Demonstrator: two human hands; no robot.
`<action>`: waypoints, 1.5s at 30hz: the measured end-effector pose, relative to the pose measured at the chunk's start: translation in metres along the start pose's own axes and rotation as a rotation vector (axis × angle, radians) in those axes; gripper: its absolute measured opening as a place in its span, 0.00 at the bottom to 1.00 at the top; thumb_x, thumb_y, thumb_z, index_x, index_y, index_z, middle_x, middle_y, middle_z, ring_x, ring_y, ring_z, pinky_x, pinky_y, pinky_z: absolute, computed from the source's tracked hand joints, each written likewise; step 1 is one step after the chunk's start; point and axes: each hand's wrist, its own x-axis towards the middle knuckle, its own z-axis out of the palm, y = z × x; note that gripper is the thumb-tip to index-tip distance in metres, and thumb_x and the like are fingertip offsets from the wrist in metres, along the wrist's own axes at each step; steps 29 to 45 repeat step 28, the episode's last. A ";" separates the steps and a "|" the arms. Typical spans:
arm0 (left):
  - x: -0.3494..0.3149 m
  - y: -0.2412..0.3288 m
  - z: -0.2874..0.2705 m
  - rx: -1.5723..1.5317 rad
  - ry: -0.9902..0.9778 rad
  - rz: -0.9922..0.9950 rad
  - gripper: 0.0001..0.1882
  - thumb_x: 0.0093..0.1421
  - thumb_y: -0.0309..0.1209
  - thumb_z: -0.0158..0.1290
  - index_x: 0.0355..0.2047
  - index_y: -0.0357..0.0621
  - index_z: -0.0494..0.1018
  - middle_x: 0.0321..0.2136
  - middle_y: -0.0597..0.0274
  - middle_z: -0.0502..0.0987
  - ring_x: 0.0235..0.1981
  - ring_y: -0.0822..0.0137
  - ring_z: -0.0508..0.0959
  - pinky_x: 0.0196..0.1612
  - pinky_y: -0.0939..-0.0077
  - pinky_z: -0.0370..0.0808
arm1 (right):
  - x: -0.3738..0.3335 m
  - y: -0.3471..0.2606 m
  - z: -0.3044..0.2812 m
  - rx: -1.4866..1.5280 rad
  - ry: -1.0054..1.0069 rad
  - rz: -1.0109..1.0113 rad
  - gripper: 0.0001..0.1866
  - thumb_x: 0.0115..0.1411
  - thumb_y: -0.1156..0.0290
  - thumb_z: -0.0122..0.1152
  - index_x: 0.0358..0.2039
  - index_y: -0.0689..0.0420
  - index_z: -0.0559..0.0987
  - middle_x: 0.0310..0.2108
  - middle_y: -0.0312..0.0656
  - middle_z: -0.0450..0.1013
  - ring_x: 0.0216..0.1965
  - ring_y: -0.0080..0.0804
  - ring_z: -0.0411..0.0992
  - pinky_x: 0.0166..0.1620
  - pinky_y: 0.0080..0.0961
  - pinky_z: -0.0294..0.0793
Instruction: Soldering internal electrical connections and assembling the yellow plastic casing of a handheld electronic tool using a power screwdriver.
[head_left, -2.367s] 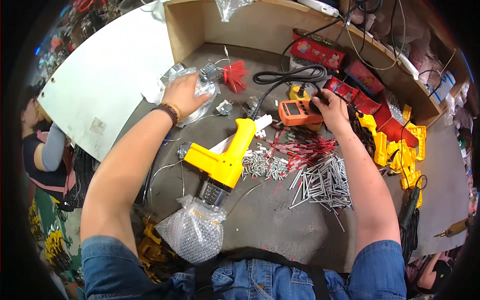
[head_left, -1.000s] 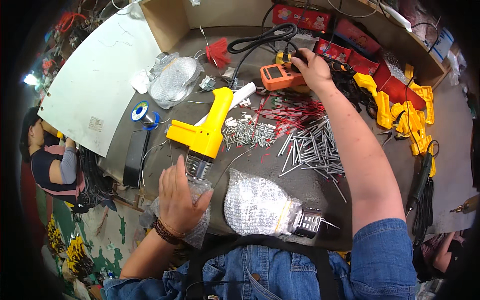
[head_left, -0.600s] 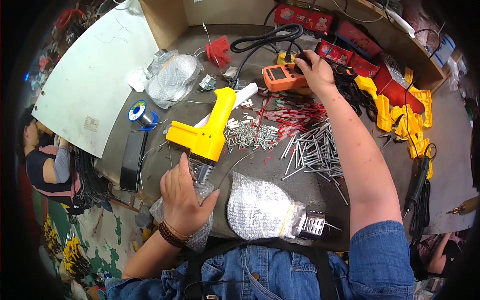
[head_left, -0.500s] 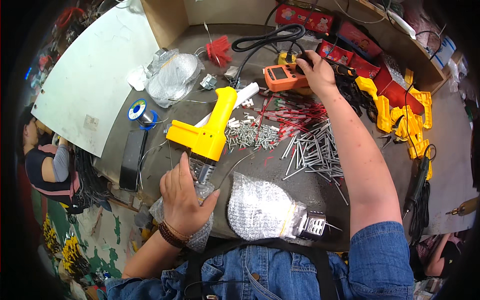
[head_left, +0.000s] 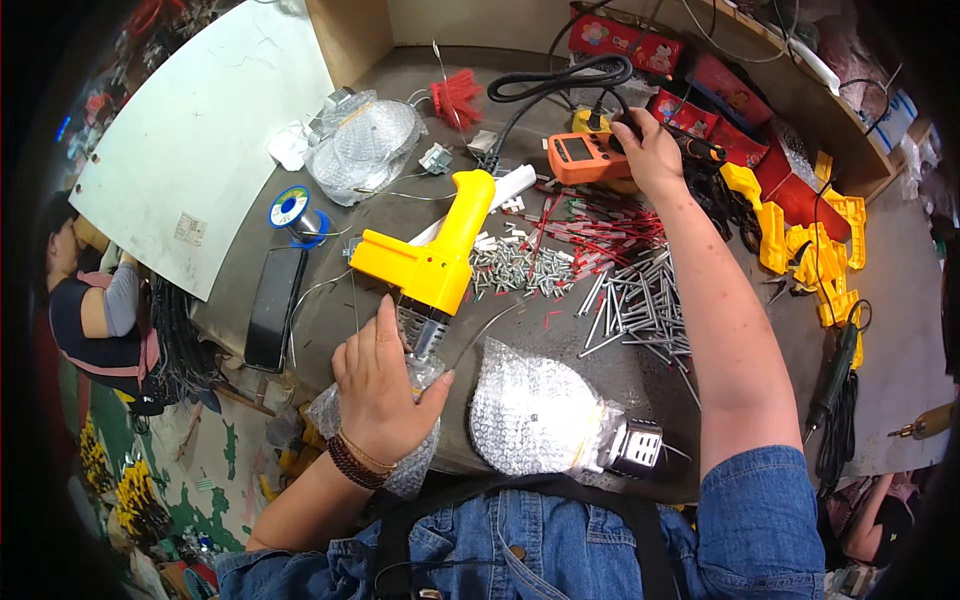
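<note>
My left hand [head_left: 385,405] lies with outstretched fingers on a bubble-wrapped part, thumb apart. Against its fingertips is the slotted metal collar [head_left: 422,330] of a yellow pistol-shaped housing [head_left: 430,262], whose handle points away from me. My right hand [head_left: 652,158] reaches far forward to the right end of an orange meter [head_left: 582,158] with a small dark screen. Its fingers are closed round something dark there, mostly hidden. Behind the meter stands a yellow plug piece [head_left: 590,120] with a black cable. A second bubble-wrapped lamp head [head_left: 535,415] with a metal collar lies between my arms.
Screws [head_left: 520,265], long bolts [head_left: 640,310] and red-sleeved wires [head_left: 610,225] are heaped mid-table. Leftward are a solder spool [head_left: 292,208], a black phone [head_left: 275,308] and another wrapped head [head_left: 365,150]. Red boxes [head_left: 735,90], yellow shells [head_left: 800,245] and a soldering iron [head_left: 835,385] lie right.
The view has shifted slightly, so the table things appear a little further right. Both hands keep their places at the wrapped part and the orange meter.
</note>
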 end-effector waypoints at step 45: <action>-0.120 -0.045 -0.122 -1.032 -0.676 -0.423 0.10 0.62 0.31 0.60 0.42 0.42 0.76 0.51 0.61 0.71 0.50 0.71 0.71 0.53 0.76 0.67 | -0.175 -0.300 -0.009 0.628 -0.462 -1.107 0.18 0.47 0.75 0.62 0.41 0.50 0.79 0.37 0.39 0.75 0.43 0.41 0.74 0.50 0.35 0.74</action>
